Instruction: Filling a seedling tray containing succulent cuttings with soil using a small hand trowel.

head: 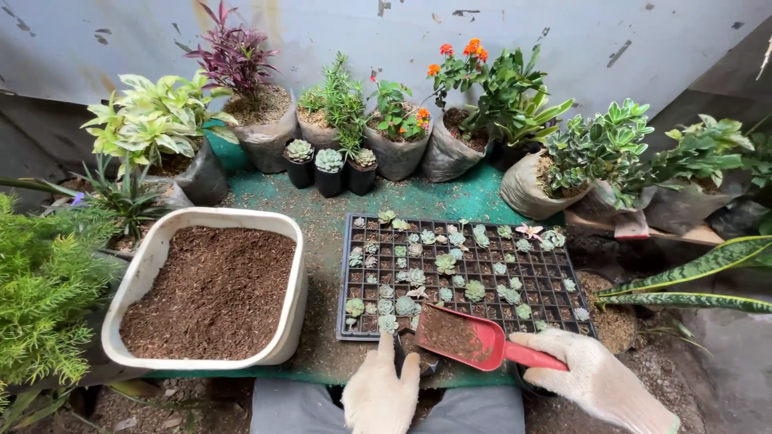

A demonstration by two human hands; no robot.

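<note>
My right hand (597,376), in a white knit glove, grips the handle of a red scoop (470,338) loaded with brown soil, held over the near edge of a black seedling tray (547,273). The tray holds several small succulents in its cells. My left hand (380,391), also gloved, rests at the tray's near edge beside the scoop, around a small dark pot that is mostly hidden beneath the scoop.
A white tub (153,257) full of brown soil stands at the left on a green mat (322,217). Three small black pots of succulents (330,167) and several bagged plants line the back wall. A feathery green plant (40,289) crowds the left edge.
</note>
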